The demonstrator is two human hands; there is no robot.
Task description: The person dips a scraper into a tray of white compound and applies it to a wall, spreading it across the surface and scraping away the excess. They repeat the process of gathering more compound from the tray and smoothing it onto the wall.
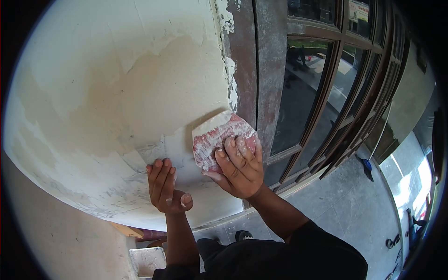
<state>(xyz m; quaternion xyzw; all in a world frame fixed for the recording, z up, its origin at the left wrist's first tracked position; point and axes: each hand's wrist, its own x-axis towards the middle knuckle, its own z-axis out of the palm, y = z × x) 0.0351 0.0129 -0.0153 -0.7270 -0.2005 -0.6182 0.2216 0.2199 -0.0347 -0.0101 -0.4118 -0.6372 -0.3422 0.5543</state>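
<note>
My right hand (pixel 240 165) grips a red putty spreader (pixel 212 144) smeared with white putty, its fingers spread over the back. A thick white band of putty runs along the spreader's upper edge. That edge lies at the wall (pixel 154 88), near its border with the door frame (pixel 269 60). My left hand (pixel 167 186) is lower and to the left, in front of the wall, with its fingers stretched out and thumb apart. Nothing shows in it; whether its fingertips touch the wall cannot be told. Damp-looking beige and white patches cover the wall.
Glazed brown doors (pixel 322 79) stand to the right. Below lies a grey tiled floor (pixel 322 214), with a broom (pixel 366 168) further right. A putty-stained tray (pixel 148 261) sits low at the left, by a piece of wood (pixel 127 229).
</note>
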